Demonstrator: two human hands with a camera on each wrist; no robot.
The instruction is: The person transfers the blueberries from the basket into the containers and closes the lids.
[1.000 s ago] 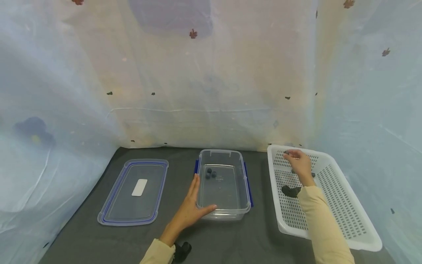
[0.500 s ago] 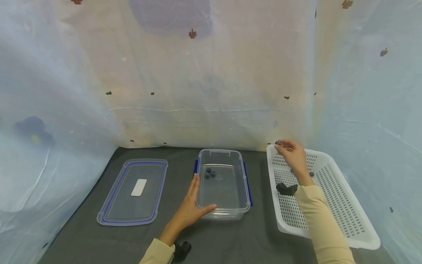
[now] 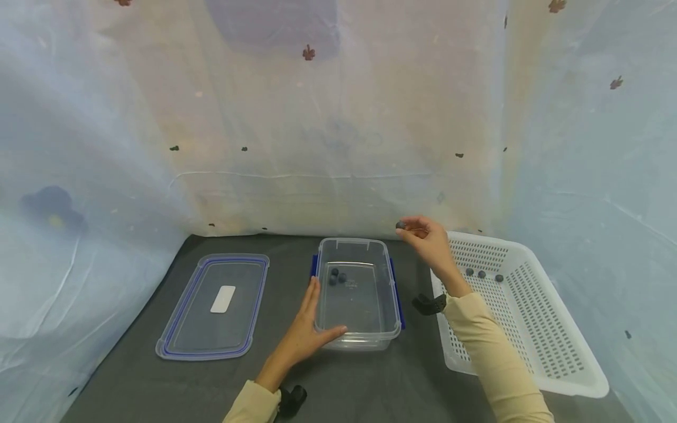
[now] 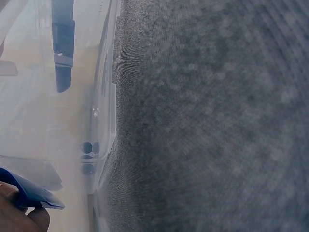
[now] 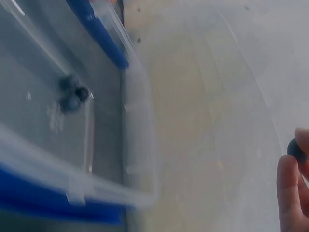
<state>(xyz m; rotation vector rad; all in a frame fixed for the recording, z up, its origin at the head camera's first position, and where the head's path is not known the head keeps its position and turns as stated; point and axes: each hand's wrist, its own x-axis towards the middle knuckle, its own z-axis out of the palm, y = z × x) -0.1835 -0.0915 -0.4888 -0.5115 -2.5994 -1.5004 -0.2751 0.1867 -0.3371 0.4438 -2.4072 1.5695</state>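
Note:
My right hand [image 3: 425,238] pinches a small dark blueberry [image 3: 401,224] between fingertips, in the air just above the far right corner of the clear plastic container [image 3: 394,294]. In the right wrist view the same blueberry [image 5: 294,148] shows at my fingertips [image 5: 289,183], with the container [image 5: 140,159] below. Three blueberries [image 3: 336,277] lie inside the container near its far left corner. My left hand [image 3: 307,329] rests flat against the container's near left corner, thumb along the front wall. A white perforated basket [image 3: 550,352] at the right holds three more blueberries [image 3: 482,274].
The container's lid [image 3: 214,306], clear with a blue rim and white label, lies flat to the left on the dark grey table [image 3: 132,382]. Pale draped cloth [image 3: 338,147] walls in the back and both sides. Wrist cameras [image 3: 429,304] are strapped to my arms.
My right hand has lifted out of the basket with the blueberry and moved left to above the container's far right corner. The left hand has stayed on the container.

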